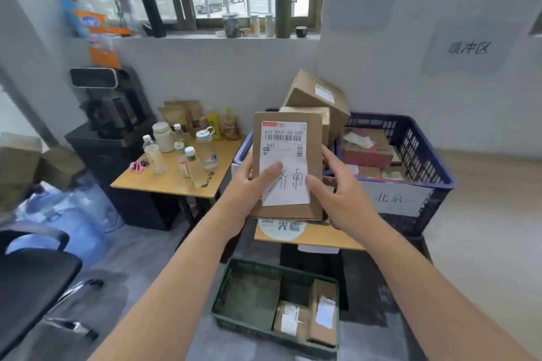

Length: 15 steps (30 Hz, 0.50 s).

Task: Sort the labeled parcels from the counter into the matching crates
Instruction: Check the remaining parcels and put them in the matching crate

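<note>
A flat brown cardboard parcel (313, 132) stands upright in front of me, held in both hands. It carries a printed barcode label and a white slip with handwritten characters. My left hand (252, 184) grips its lower left edge, thumb on the slip. My right hand (340, 187) holds its right edge. Behind it a blue crate (416, 155) with a white handwritten label holds several parcels. On the floor below, a green crate (249, 296) contains two small labeled parcels (308, 313). More brown boxes (316, 94) are piled behind the held parcel.
A small wooden table (173, 182) at the left carries several bottles and pouches. A dark cabinet with a machine (114, 114) stands beyond it. Water jugs (67, 214) and a black chair (32, 278) sit at the lower left. A paper sign (469, 48) hangs on the wall.
</note>
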Tool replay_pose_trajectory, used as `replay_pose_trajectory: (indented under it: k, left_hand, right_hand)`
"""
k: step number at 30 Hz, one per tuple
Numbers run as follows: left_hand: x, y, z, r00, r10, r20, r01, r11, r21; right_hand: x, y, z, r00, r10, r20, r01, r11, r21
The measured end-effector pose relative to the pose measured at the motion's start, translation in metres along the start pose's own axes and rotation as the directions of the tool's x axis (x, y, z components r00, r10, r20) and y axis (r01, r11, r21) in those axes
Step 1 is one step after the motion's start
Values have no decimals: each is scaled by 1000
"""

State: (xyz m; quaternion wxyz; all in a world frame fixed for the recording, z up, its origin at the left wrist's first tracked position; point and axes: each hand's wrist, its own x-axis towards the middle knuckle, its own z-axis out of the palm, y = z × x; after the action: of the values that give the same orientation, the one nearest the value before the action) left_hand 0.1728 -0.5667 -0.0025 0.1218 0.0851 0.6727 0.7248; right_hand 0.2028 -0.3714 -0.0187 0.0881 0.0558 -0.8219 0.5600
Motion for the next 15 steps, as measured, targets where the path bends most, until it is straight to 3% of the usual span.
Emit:
replay_pose_trajectory:
  k: [7,11,15]
  left_hand:
    - [-37,-134,-78,969,-192,-156,197,980,18]
    - [-46,-276,-108,921,-331,-206,340,940,6]
    - [-40,-436,-111,835,-507,-214,509,860,-49]
  right_hand:
    - [-48,101,118,982,123,143,-130,991,44]
    - [-88,225,188,955,230,188,-239,970,30]
    - [-130,366,247,883,422,203,-439,898,40]
